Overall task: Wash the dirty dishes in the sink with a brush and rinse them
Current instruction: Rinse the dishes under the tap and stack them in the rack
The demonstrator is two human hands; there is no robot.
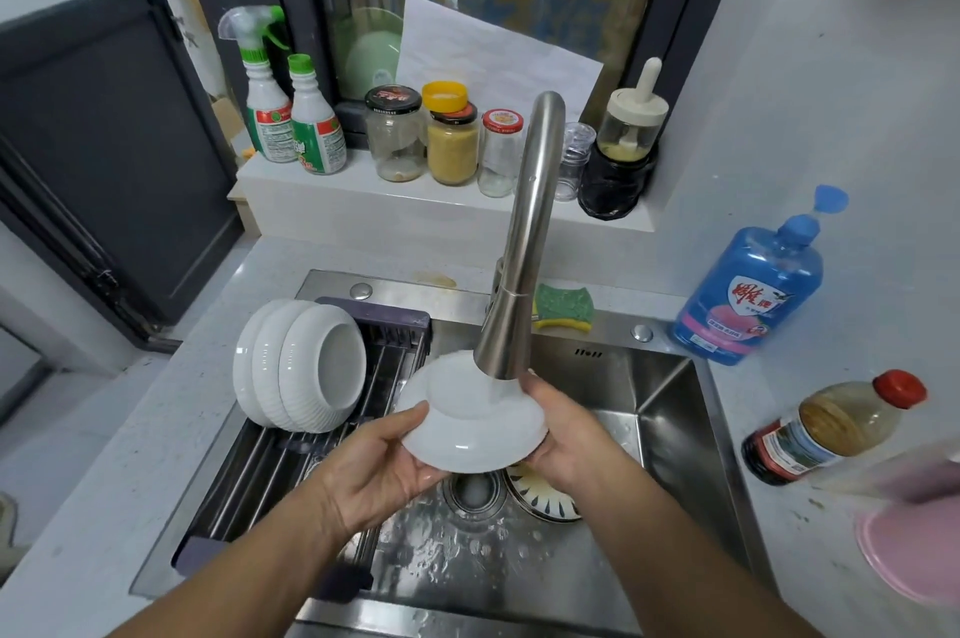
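Observation:
I hold a white plate (470,437) upside down over the steel sink (670,408), right under the tap spout (506,341), and water falls on its base. My left hand (387,463) grips its left rim. My right hand (563,434) grips its right rim. A patterned plate (540,494) lies in the sink bottom beneath my right hand, partly hidden. Three white bowls (296,364) stand on edge on the drying rack (291,460) at the sink's left. No brush is in view.
A green and yellow sponge (563,307) lies on the sink's back ledge. A blue detergent bottle (748,294), a brown sauce bottle (831,427) and a pink object (909,559) stand on the right counter. Jars (452,141) and spray bottles (291,117) line the windowsill.

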